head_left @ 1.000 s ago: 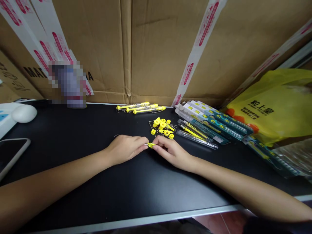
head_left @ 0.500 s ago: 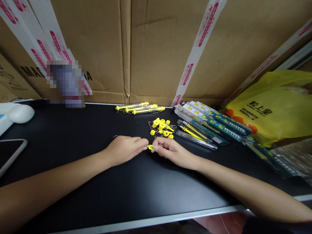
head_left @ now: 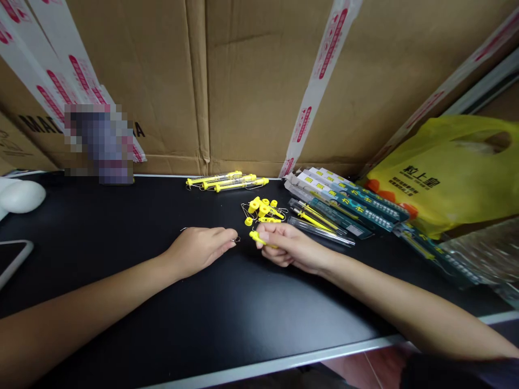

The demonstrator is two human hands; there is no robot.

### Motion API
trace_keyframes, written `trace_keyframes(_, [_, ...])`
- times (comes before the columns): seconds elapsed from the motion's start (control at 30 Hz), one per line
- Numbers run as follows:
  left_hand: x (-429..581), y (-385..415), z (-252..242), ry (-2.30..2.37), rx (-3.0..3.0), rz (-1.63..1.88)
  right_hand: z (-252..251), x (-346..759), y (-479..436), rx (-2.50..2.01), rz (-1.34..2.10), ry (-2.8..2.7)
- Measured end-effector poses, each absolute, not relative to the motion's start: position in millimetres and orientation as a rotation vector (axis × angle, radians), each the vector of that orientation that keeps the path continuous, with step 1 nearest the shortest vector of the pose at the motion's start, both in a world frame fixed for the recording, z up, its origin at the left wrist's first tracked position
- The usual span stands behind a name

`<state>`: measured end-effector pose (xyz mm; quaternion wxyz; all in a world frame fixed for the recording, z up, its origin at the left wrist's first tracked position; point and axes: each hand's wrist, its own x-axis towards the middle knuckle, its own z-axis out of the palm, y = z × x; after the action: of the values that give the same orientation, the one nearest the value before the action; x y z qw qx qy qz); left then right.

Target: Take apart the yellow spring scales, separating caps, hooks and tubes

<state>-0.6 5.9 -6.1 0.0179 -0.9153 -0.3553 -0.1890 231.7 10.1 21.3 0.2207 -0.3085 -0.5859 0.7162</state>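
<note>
My left hand point(head_left: 203, 249) is closed in a pinch on a thin bent wire point(head_left: 238, 239), whose looped end shows at the fingertips. Another wire tip sticks out behind the knuckles. My right hand point(head_left: 287, 243) is closed around a small yellow plastic piece point(head_left: 257, 237), its rounded end showing past the thumb. The two hands are apart above the black tabletop point(head_left: 243, 319). Just beyond the right hand lies a loose pile of yellow plastic parts point(head_left: 263, 208) with bent wires among them.
Several yellow-ended clear tubes point(head_left: 239, 185) lie by the cardboard box point(head_left: 251, 92). Clear tubes with yellow rods point(head_left: 310, 219), printed packs point(head_left: 348, 197) and a yellow bag point(head_left: 446, 173) are to the right. At the left are a phone-like device point(head_left: 14, 259) and a white rounded object point(head_left: 24, 196).
My hands have drawn apart: the yellow piece has come away from the wire and stays in the right hand. The right hand has turned. The whole view has shifted slightly.
</note>
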Motion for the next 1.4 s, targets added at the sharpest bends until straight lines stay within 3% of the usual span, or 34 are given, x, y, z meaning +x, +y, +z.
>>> trace_keyframes(0.07, [-0.7, 6.0, -5.4, -1.108, -2.845, -0.595, 26.6, 235.4, 14.7, -0.900, 1.754, -1.633])
trace_keyframes(0.23, [1.1, 4.7, -1.8, -1.155, -2.870, -0.623, 29.3, 247.9, 33.0, -1.106, 0.771, -1.868])
trace_keyframes(0.43, [1.7, 3.3, 1.1, -1.187, -2.900, -0.645, 19.8, 253.3, 40.8, -1.228, 0.225, -2.254])
trace_keyframes(0.97, [1.7, 2.0, 2.5, -1.225, -2.934, -0.708, 13.3, 252.3, 40.9, -1.303, 0.082, -2.421])
trace_keyframes(1.4, [3.6, 4.5, -6.7, -1.040, -2.961, -0.709, 3.5, 227.6, 1.9, -0.835, 0.300, -2.531])
